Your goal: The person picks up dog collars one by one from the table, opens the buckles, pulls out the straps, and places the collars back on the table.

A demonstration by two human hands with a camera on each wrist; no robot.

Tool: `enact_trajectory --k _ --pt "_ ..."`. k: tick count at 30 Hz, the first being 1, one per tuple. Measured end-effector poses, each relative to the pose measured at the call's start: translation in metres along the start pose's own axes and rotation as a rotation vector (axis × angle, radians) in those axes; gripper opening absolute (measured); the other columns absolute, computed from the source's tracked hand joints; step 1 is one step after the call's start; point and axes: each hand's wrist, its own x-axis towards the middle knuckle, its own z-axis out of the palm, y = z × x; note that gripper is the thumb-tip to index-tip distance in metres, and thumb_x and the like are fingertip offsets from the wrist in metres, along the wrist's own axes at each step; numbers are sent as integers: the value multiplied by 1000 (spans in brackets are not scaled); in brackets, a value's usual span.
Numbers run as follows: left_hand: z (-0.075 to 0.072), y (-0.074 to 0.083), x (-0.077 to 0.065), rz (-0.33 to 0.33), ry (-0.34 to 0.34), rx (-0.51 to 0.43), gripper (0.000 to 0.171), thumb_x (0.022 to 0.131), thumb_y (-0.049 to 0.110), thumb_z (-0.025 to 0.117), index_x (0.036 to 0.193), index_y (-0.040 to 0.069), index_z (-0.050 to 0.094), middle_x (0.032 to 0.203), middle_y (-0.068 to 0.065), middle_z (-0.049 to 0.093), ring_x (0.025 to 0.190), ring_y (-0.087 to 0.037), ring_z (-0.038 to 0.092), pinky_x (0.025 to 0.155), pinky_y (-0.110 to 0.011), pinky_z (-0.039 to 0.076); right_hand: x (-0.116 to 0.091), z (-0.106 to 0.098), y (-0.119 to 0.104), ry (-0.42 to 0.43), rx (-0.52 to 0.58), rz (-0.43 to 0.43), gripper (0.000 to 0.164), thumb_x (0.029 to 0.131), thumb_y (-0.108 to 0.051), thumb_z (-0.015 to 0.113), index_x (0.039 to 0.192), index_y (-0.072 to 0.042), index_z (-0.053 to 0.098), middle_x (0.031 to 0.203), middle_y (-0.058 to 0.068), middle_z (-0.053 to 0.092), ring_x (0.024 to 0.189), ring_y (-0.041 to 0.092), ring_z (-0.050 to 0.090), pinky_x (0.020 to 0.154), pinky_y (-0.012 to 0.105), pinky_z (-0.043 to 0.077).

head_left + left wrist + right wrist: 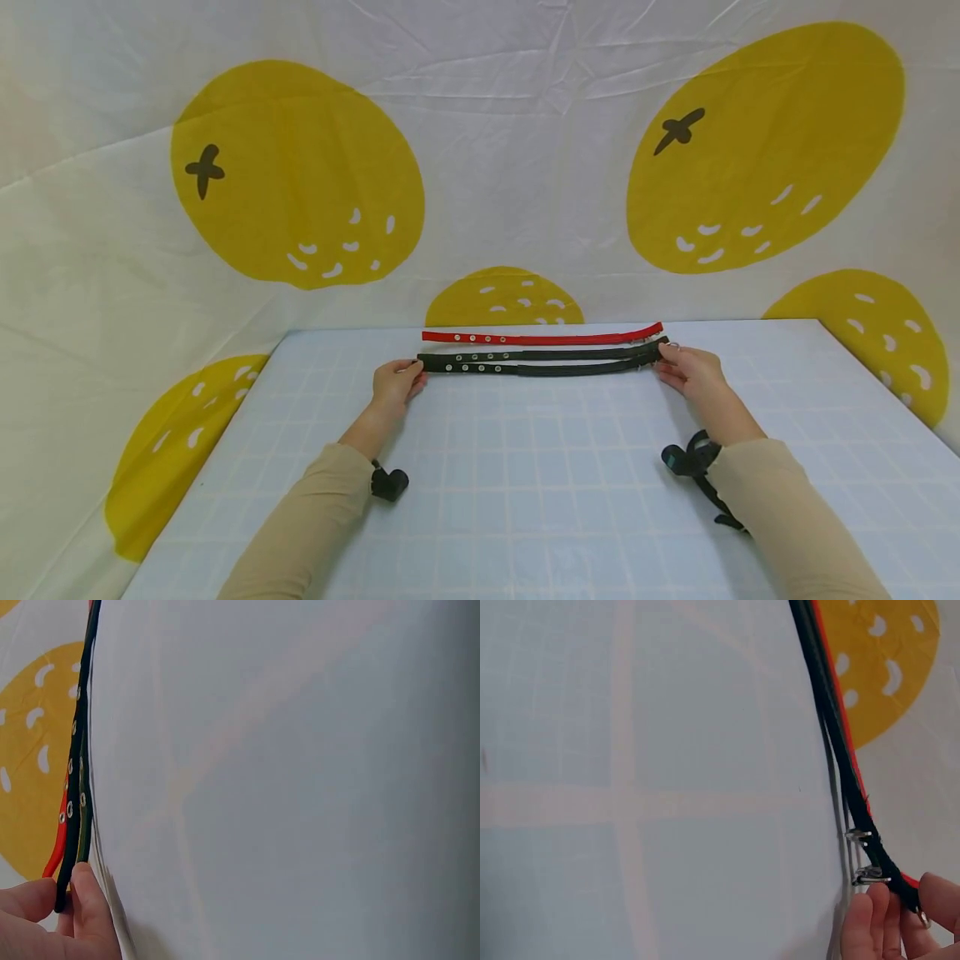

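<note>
Both forearms are covered by beige sleeves (307,525), well behind the fingers. A black wrist camera is worn just inside each cuff, the left camera (389,483) and the right camera (690,460). Under the fingers, a pale blue table (525,500) is marked with a white grid.

By the thumb and fingers of the left hand (393,387), the end of a dark strap is pinched. By those of the right hand (696,375), a dark end is likewise pinched; whether the second dark strap is also gripped at either side cannot be told. Between the two sets of fingertips, the front dark strap (555,371) is stretched nearly straight, with a row of metal eyelets (482,368) toward the left fingers. Just beyond it, the rear dark strap (555,356) is laid alongside, also pierced near the left fingers; at the right fingers the two are brought together. Metal fittings (871,877) are seen just beside the right fingertips.

Past the fingers, a red strap (555,340) is set roughly parallel, its eyelets likewise nearer the left hand. Farthest off, a white cloth (525,167) is printed with big yellow fruits (297,175).
</note>
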Motion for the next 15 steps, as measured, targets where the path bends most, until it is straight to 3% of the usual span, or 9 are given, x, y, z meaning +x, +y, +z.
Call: enact_trajectory --k 4,10,15 --pt "-2 0 0 4 -7 34 33 93 11 58 122 -5 54 91 -10 60 68 -9 58 69 -16 51 2 0 1 14 25 -3 58 90 -16 61 142 -8 37 75 -2 57 67 9 60 74 24 54" --pt "-6 -1 1 41 -20 54 32 93 8 58 120 -6 55 86 -8 61 64 -6 58 63 -14 50 2 0 2 67 15 14 58 89 -19 62 142 -13 39 92 -1 55 74 10 60 76 24 53" --pt "-9 -4 2 51 -30 67 32 93 9 57 120 -6 55 86 -8 61 65 -6 58 62 -14 50 0 -1 2 44 17 23 60 90 -18 62 144 -14 36 101 0 51 77 10 60 79 24 52"
